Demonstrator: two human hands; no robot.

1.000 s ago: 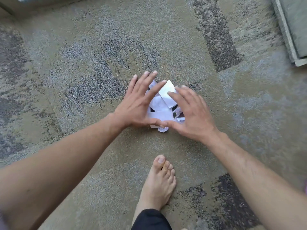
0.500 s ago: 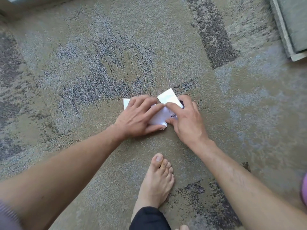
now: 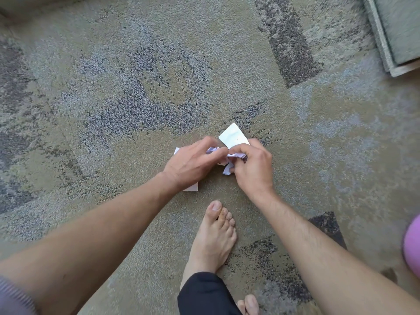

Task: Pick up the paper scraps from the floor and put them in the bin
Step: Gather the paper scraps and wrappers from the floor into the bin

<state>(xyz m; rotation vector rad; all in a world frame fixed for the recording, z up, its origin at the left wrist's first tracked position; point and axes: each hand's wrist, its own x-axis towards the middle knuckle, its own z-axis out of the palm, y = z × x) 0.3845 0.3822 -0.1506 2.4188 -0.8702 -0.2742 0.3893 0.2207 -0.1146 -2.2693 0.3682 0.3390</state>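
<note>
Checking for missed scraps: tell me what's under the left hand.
A white paper scrap pokes out below the left hand, another corner at its far side. Anything beneath the palm is hidden.

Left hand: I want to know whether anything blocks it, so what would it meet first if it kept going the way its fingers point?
Probably the right hand: the left hand points right across the crumpled white paper scraps both hands clutch, almost knuckle to knuckle above the patterned carpet.

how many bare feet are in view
2. One foot is planted on the carpet just below the two hands, between the forearms. Only the toes of the second foot show at the bottom edge; the rest is out of frame.
</note>
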